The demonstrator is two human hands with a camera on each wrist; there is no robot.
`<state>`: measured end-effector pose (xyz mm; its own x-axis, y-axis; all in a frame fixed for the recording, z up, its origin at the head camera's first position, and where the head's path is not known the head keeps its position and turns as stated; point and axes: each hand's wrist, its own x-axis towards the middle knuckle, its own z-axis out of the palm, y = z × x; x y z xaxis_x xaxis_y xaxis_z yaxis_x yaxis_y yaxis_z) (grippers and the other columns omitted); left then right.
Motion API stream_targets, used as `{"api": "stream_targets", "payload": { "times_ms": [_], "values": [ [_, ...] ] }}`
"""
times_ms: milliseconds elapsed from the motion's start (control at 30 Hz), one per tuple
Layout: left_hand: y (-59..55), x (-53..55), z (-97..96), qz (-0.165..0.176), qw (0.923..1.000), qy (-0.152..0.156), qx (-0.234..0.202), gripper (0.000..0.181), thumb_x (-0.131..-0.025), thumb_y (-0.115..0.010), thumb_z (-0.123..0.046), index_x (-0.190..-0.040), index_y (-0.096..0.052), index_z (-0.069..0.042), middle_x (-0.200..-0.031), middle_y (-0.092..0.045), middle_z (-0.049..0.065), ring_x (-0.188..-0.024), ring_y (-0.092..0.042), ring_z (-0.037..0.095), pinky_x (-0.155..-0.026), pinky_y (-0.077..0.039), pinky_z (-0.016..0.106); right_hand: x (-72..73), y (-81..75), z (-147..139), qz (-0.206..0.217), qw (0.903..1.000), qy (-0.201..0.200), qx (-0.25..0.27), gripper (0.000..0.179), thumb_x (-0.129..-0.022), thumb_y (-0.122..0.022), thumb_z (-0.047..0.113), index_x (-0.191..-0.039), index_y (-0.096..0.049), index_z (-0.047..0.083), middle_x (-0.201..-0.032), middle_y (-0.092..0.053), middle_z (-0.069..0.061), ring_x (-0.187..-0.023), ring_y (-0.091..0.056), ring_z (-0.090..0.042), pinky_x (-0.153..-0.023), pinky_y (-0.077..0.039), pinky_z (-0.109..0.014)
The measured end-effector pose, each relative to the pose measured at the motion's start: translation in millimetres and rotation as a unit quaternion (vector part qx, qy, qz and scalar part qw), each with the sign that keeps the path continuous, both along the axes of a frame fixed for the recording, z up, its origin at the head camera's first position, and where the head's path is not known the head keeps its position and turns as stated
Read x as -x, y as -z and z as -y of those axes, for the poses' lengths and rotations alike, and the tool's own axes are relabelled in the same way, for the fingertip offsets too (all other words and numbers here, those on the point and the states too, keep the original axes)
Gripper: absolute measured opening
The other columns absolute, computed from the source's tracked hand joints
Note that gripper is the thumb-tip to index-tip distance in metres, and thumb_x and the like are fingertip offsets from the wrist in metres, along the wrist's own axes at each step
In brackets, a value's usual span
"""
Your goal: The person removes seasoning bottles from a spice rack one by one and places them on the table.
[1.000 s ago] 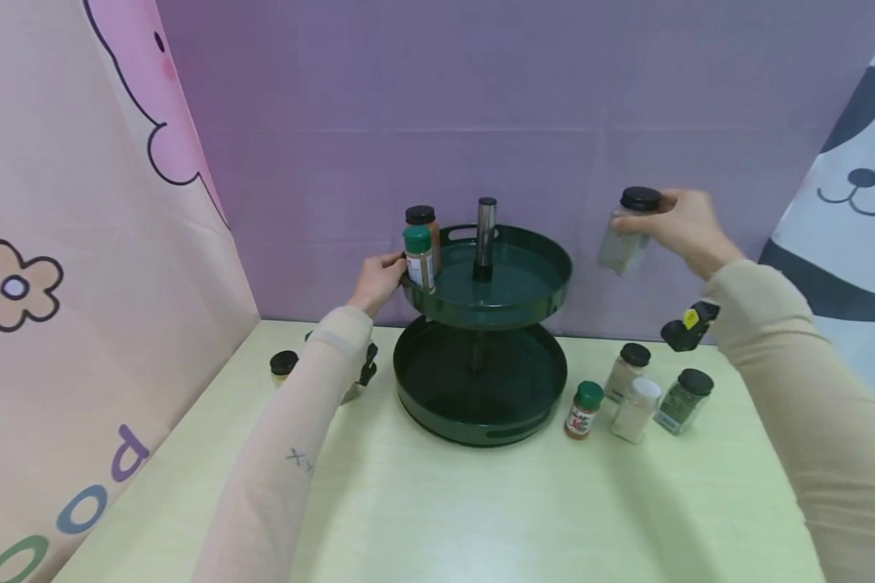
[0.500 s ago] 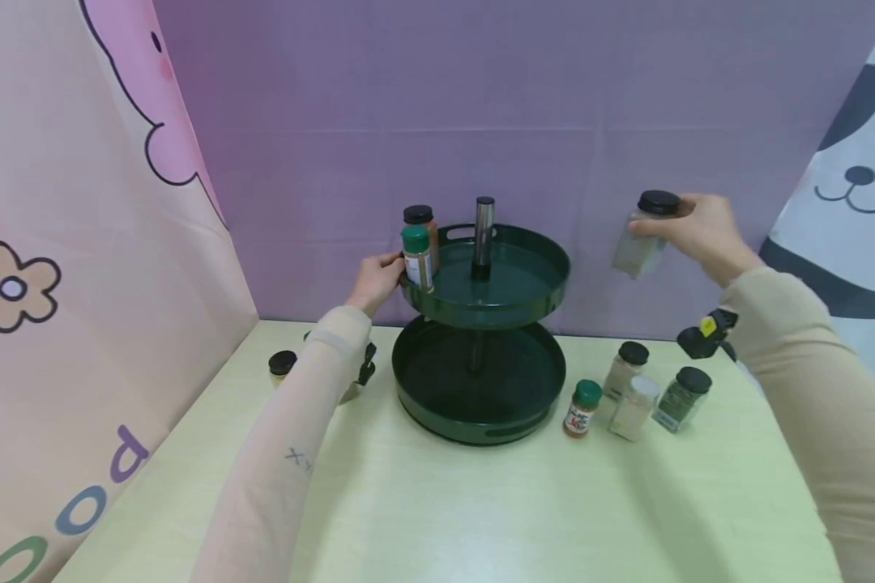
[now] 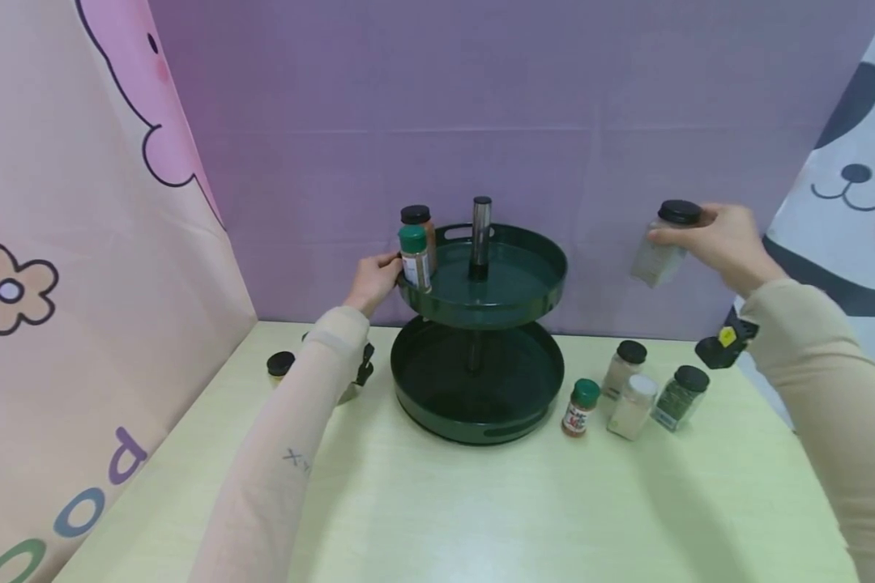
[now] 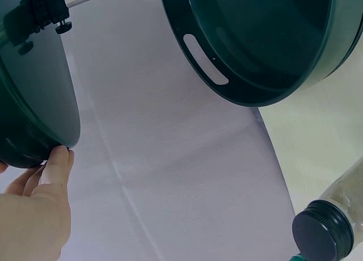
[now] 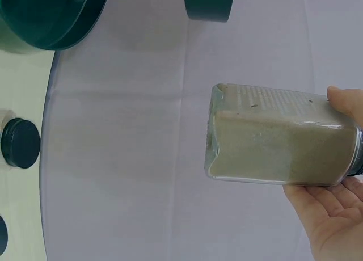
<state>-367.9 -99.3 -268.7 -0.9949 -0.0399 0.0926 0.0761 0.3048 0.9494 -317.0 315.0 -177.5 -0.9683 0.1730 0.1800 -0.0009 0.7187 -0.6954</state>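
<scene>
A square glass spice jar (image 5: 278,139) with a black lid and pale beige powder is held in the air by my right hand (image 3: 732,243), which grips it just below the lid. To its left stands a dark green two-tier lazy Susan (image 3: 510,316) with a metal post. My left hand (image 3: 374,283) holds the rim of its upper tray; the left wrist view shows the fingers (image 4: 55,167) against the underside. On that tray, near this hand, stand a green-lidded jar (image 3: 416,263) and a black-lidded jar (image 3: 424,223) partly behind it.
Right of the lower tray (image 3: 481,429) stand a small green-lidded jar (image 3: 579,409), a white-lidded jar (image 3: 633,409), a black-lidded beige jar (image 3: 622,371) and a jar of green herbs (image 3: 678,401). Another black-lidded jar (image 3: 280,364) is partly hidden behind the left sleeve. A purple cloth (image 3: 321,162) hangs behind.
My right hand has carried the beige spice jar to the right and slightly downward, farther from the lazy Susan. The left hand stays at the upper tray's rim.
</scene>
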Motion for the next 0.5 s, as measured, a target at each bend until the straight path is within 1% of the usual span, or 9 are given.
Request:
{"api": "stream_targets", "payload": {
  "times_ms": [167,300,500],
  "values": [
    [-0.1,1.0,0.5,0.003,1.0,0.002,0.003,0.043,-0.098,-0.04,-0.026,-0.138,-0.041,-0.011,-0.138,-0.046,0.01,-0.126,-0.043,0.021,-0.104,-0.037,0.038,-2.2,4.3,-11.1,0.004,1.0,0.003,-0.002,0.093,-0.073,-0.064,0.061,-0.139,-0.034,0.003,-0.141,-0.034,-0.024,-0.128,-0.03,-0.044,-0.101,-0.024,-0.063],
    [0.2,1.5,0.7,0.0,1.0,0.0,0.005,0.042,-0.098,-0.041,-0.025,-0.137,-0.041,-0.011,-0.137,-0.047,0.011,-0.125,-0.044,0.021,-0.103,-0.038,0.037,-4.0,8.5,-19.4,0.002,1.0,0.005,-0.008,0.093,-0.073,-0.063,0.062,-0.139,-0.034,0.003,-0.14,-0.034,-0.024,-0.128,-0.03,-0.044,-0.1,-0.024,-0.064],
    [0.6,1.4,0.6,0.002,0.9999,-0.001,0.011,0.042,-0.097,-0.041,-0.024,-0.137,-0.043,-0.01,-0.135,-0.049,0.011,-0.123,-0.046,0.022,-0.102,-0.039,0.038,-7.2,18.8,-30.1,-0.009,0.9998,0.008,-0.016,0.093,-0.073,-0.062,0.062,-0.136,-0.035,-0.001,-0.134,-0.036,-0.027,-0.122,-0.034,-0.045,-0.096,-0.028,-0.066]
  ]
}}
